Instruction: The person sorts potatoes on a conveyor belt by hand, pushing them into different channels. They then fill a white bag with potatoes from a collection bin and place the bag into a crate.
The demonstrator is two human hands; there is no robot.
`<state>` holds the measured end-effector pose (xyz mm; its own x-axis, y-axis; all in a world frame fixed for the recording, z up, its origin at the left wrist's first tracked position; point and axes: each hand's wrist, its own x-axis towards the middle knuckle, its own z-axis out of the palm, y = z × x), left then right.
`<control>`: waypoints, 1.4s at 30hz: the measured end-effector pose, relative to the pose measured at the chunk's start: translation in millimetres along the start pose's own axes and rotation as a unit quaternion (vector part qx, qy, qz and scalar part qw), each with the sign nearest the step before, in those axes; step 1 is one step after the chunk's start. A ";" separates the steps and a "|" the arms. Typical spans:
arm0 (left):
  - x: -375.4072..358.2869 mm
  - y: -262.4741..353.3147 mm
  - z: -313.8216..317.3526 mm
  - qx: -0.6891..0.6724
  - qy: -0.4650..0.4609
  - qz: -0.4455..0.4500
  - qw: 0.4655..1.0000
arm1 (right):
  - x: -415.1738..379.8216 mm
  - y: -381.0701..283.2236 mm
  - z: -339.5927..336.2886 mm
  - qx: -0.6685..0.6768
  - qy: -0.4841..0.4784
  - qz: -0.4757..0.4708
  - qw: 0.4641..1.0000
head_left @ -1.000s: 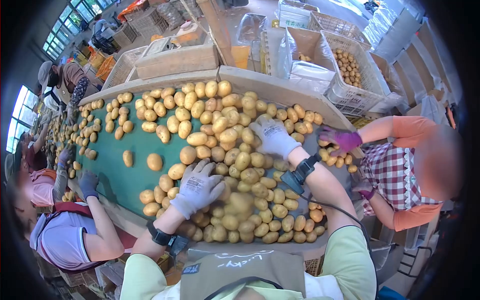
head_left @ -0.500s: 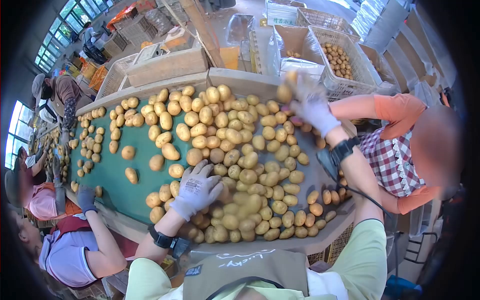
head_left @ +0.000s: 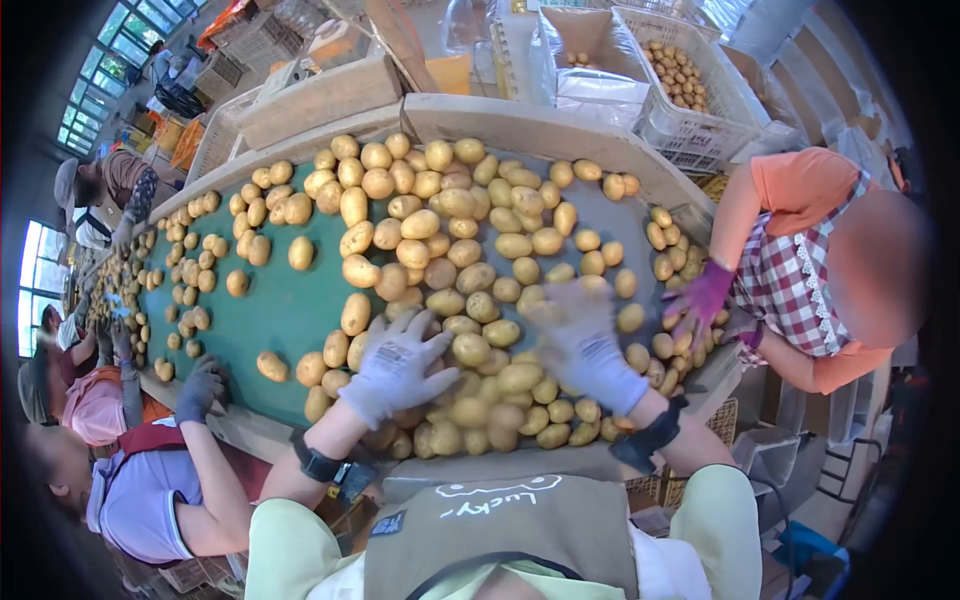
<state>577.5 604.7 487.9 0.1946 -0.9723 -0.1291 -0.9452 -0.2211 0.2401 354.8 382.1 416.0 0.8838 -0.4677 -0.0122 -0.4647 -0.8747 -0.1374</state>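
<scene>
**Asker:** On the belt (head_left: 270,310), what are the two gloved hands doing?

**Describer:** Both rest on the potatoes (head_left: 480,400) heaped at the belt's near end. The left hand (head_left: 395,365) lies palm down with fingers spread across the left side of the heap, closed on nothing. The right hand (head_left: 585,345) is on the heap's right side, fingers apart too, but it is blurred, so I cannot tell whether it grips a potato.

**Asker:** Where else are potatoes, measured from the belt?

**Describer:** They cover its far end thickly and thin out towards its left, where green shows between single ones. Beyond the belt's far edge stands a white crate (head_left: 690,90) holding more potatoes, with a lined box (head_left: 590,60) just beside it on the left.

**Asker:** Is anyone else at the belt?

**Describer:** Yes. At its right edge a person in an orange top has a purple glove (head_left: 700,300) on the potatoes there. At its near left edge a dark glove (head_left: 200,385) of another person rests on the rim. Further along the left side more people stand, too small to describe.
</scene>
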 end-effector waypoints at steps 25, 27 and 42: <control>14.7 -17.2 11.0 -0.009 -0.072 -0.015 0.997 | 60.3 -1.8 46.3 0.139 -0.054 0.044 0.988; 7.6 -22.3 6.4 -0.035 -0.069 -0.032 0.996 | 9.5 -15.6 44.5 0.180 -0.082 -0.097 0.975; -19.5 3.9 10.0 -0.080 -0.088 0.036 0.992 | -63.6 19.1 18.9 0.144 -0.024 -0.154 0.977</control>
<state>567.4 623.5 481.8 0.0668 -0.9607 -0.2693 -0.8983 -0.1754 0.4029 290.7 397.6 395.5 0.9840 -0.1761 0.0276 -0.1489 -0.8972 -0.4157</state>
